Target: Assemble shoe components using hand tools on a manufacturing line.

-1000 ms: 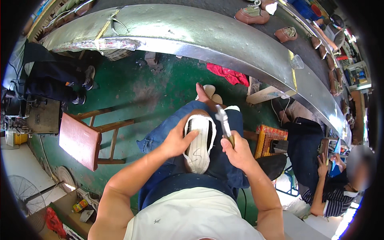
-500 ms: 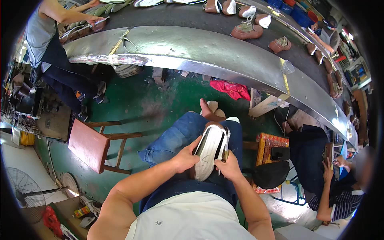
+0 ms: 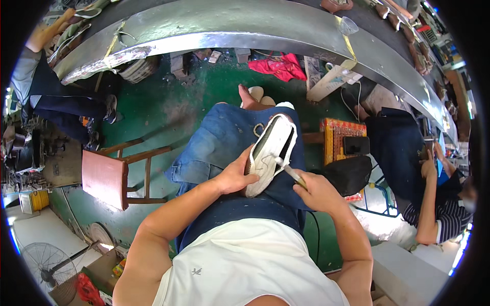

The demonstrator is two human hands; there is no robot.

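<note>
On my lap lies a shoe upper on its last (image 3: 263,170), its pale underside facing up and its toe pointing away from me. White edges stand up around it, with dark gaps inside the rim. My left hand (image 3: 237,176) is wrapped around its left side near the heel, thumb across the bottom. In my right hand (image 3: 317,191) are pliers (image 3: 292,173) with a metal head and a greenish handle, gripped beside the shoe. Their head is at the right half of the underside; whether it touches cannot be made out. Blue denim cloth (image 3: 204,148) lies beneath.
A metal-edged workbench (image 3: 214,41) curves across in front. At left stands a stool (image 3: 104,178); a fan (image 3: 48,270) is at lower left. An orange box (image 3: 334,140) with a phone (image 3: 356,146) sits at right. One co-worker is at far left, another at right.
The pliers have swung from along the shoe's right side to point across its underside, my right hand moving right. The shoe has tilted, its toe leaning rightward. The view has shifted downward.
</note>
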